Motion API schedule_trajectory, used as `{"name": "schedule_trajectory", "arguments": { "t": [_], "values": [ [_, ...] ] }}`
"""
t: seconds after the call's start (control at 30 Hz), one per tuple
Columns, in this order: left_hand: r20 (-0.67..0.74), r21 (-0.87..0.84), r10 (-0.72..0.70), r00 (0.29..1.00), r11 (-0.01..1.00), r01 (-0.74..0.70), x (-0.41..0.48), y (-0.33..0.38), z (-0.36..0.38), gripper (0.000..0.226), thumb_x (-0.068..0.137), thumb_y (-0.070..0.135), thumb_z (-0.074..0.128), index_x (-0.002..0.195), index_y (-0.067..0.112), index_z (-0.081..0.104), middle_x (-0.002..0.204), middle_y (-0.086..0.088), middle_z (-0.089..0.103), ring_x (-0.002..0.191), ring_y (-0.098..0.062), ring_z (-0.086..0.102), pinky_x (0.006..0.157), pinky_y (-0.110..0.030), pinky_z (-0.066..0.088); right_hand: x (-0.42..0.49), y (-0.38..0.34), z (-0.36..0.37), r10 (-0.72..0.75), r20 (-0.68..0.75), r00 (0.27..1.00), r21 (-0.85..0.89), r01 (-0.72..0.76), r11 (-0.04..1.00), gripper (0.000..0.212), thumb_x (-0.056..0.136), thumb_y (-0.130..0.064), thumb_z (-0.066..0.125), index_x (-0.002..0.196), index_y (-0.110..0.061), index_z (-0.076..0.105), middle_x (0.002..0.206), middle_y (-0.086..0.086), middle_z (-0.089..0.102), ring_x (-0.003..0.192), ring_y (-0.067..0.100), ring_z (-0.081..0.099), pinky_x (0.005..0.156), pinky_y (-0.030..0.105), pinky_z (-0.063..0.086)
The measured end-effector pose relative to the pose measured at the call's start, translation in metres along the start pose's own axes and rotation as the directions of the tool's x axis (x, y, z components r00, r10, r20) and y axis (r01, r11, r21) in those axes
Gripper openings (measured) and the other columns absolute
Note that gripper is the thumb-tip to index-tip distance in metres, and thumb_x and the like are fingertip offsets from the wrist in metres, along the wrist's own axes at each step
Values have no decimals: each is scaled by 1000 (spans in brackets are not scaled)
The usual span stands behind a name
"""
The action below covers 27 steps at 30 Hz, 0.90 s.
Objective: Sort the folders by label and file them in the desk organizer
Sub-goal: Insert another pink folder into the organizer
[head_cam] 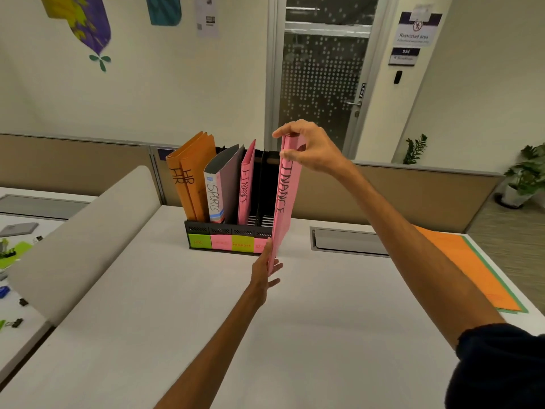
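Folder, right hand above, left hand below

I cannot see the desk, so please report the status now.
Right grip pinches pink FINANCE folder top. Left grip steadies its lower edge. Folder upright before organizer, not yet filed. Nothing in the way.
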<state>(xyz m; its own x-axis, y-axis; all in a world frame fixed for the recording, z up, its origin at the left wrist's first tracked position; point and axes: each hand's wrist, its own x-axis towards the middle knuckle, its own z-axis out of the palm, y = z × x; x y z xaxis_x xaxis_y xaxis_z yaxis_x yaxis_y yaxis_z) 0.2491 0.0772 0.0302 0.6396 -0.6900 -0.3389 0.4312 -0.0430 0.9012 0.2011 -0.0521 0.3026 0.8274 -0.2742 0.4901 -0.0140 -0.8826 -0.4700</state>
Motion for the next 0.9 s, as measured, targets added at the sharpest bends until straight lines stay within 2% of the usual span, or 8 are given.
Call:
{"name": "schedule_trajectory", "arguments": {
  "t": [0.1,0.2,0.4,0.53,0.63,0.77,0.83,0.9],
  "values": [
    [-25,-65,36,999,997,-37,1,6,-2,88,70,74,51,142,24,41,133,-4,49,121,-27,51,94,-51,50,4,-4,2,-47,18,999,-72,48,996,49,76,-19,79,122,-21,63,111,-13,50,118,12,41,99,34,46],
    [-56,-112,67,996,991,-73,4,11,-2,83,72,67,58,141,24,42,132,-4,48,120,-28,47,89,-51,52,10,-7,4,-56,-13,998,-20,55,998,54,73,-12,81,123,-19,61,116,-9,52,117,12,48,99,38,50],
    [-115,-181,129,985,972,-149,13,26,-6,26,85,46,65,106,31,64,123,-6,61,113,-27,57,67,-38,60,25,-15,8,-120,-82,989,20,122,992,51,74,-8,80,119,-21,61,118,-10,52,118,9,49,100,40,50],
    [-184,-182,152,971,966,-185,19,35,-14,43,85,43,67,115,13,66,108,-11,70,103,-26,67,56,-30,58,39,-21,20,-141,-114,984,83,150,985,42,77,-1,76,114,-17,65,120,-5,54,121,15,51,85,34,59],
    [-203,-153,160,966,969,-193,25,39,-25,53,83,49,65,119,10,64,105,-12,70,101,-26,66,52,-27,57,49,-20,31,-140,-147,979,85,153,985,37,77,-1,75,110,-14,66,119,-3,55,123,14,50,90,38,57],
    [-213,-123,170,962,972,-198,37,41,-39,43,81,50,66,112,19,66,96,-7,69,104,-29,63,64,-37,61,58,-10,45,-125,-131,983,136,143,980,35,79,1,73,110,-12,66,119,-1,52,124,19,49,83,32,60],
    [-197,-137,154,968,973,-183,40,41,-46,37,75,53,68,102,28,66,95,-3,68,103,-28,63,66,-40,61,62,-5,52,-107,-95,990,125,118,985,41,78,-2,75,115,-16,63,121,-5,51,124,17,47,88,34,58],
    [-191,-153,144,971,973,-174,43,39,-51,48,68,55,70,108,27,65,103,-5,68,103,-28,65,62,-39,61,66,-1,59,-99,-50,994,51,101,994,55,74,-8,79,123,-20,57,124,-9,49,124,14,44,101,42,50]
  ]
}}
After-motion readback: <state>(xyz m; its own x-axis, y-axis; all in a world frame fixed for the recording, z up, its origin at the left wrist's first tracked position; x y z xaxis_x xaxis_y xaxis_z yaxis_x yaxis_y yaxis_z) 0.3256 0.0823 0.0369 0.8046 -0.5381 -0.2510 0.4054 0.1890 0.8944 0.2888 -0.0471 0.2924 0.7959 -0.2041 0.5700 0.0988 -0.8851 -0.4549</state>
